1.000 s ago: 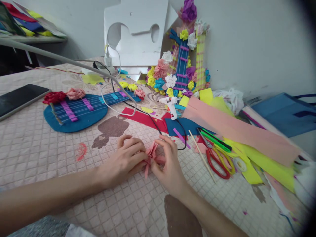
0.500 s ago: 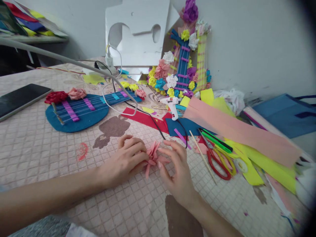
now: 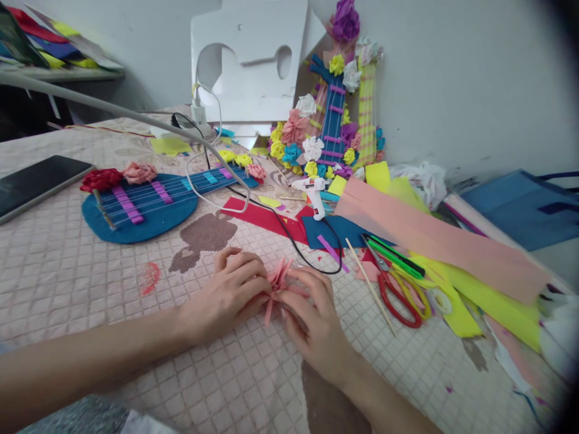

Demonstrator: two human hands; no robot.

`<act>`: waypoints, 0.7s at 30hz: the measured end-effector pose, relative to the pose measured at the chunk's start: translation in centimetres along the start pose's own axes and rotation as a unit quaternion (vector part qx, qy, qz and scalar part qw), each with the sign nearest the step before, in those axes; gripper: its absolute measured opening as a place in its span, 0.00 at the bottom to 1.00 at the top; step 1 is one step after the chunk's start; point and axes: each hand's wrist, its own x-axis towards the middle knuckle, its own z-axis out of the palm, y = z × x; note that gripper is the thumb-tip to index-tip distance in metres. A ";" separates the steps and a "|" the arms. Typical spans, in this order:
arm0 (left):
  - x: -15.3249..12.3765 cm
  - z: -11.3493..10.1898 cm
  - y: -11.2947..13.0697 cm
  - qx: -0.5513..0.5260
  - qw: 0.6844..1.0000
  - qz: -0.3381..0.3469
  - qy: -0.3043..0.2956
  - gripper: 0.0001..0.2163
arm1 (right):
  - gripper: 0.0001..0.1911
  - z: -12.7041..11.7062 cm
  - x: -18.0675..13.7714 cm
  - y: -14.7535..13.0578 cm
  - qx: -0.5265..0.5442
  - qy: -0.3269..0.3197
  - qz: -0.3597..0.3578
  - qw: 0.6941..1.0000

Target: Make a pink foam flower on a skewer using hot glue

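A small pink paper flower [image 3: 277, 283] lies on the checked tablecloth [image 3: 81, 283] between my two hands. My left hand [image 3: 230, 293] pinches its left side with curled fingers. The fingertips of my right hand [image 3: 312, 319] rest on the flower's right side and on a loose pink strip hanging from it. A blue paper guitar [image 3: 149, 199] with red and pink flowers lies flat behind my left hand. Two more decorated guitars [image 3: 332, 114] lean against the wall.
A white glue gun [image 3: 314, 194] with a black cord sits on red and blue sheets. Red scissors [image 3: 398, 295], a green pen [image 3: 398, 256] and a wooden stick [image 3: 368, 283] lie right of my hands, with pink and yellow sheets [image 3: 434, 241] beyond. A phone [image 3: 36, 181] lies far left.
My right hand lifted its fingers off the pink flower, then came back down onto its right side. My left hand stayed put on the flower.
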 end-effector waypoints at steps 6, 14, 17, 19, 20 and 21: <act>0.0 0.1 0.0 0.003 1.000 -0.002 0.001 0.05 | 0.14 0.3 0.3 0.1 0.008 0.003 0.009 1.000; 0.1 0.2 0.0 -0.001 1.000 -0.005 0.003 0.03 | 0.20 0.7 0.6 0.4 0.043 0.048 0.041 0.997; 0.1 0.1 0.0 -0.013 1.000 -0.014 0.000 0.02 | 0.22 0.8 0.6 0.5 0.053 0.054 0.050 0.996; 0.2 0.1 -0.1 -0.019 0.999 -0.027 0.003 0.04 | 0.22 0.7 0.6 0.5 0.055 0.053 0.055 0.996; 0.2 0.1 -0.1 -0.021 0.999 -0.035 0.005 0.05 | 0.22 0.7 0.6 0.5 0.054 0.053 0.057 0.995; 0.3 0.1 -0.1 -0.022 0.999 -0.041 0.007 0.05 | 0.22 0.7 0.6 0.5 0.054 0.053 0.058 0.995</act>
